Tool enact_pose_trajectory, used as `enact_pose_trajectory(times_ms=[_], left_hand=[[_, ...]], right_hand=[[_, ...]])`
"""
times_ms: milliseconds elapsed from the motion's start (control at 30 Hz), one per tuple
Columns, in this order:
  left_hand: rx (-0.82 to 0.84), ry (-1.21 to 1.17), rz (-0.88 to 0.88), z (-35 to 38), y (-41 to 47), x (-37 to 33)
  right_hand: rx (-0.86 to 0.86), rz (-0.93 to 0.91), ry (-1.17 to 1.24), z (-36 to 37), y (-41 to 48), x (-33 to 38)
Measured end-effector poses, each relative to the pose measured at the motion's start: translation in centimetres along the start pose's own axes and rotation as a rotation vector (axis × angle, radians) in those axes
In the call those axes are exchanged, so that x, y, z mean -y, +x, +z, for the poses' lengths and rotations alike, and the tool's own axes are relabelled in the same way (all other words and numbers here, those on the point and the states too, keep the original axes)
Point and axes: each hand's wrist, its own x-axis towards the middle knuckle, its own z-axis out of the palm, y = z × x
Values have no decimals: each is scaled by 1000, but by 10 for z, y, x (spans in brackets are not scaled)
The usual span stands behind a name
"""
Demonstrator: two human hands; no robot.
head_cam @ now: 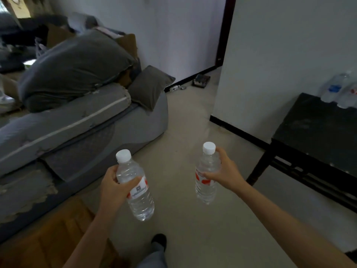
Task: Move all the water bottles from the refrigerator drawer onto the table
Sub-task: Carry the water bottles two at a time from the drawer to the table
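At lower centre, a bottle is gripped upright in each of the hands; the bench lies right, nearer the right.

So the black counter sits at 3 o'clock against the white wall, with a little cluster of clear water bottles standing on its far corner, around 2. The pale floor carries a grey sofa at 9, plus some small dark clutter by the baseboard at 12.
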Motion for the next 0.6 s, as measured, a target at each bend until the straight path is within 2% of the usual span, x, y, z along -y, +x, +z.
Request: enact_pose_trajectory(times_ms=[333, 600], left_hand=[[195, 10, 63, 50, 194, -28], [368, -16, 42, 141, 270, -44]], right_hand=[[-255, 160, -7, -6, 112, 26], [-396, 310, 1, -44, 153, -5]])
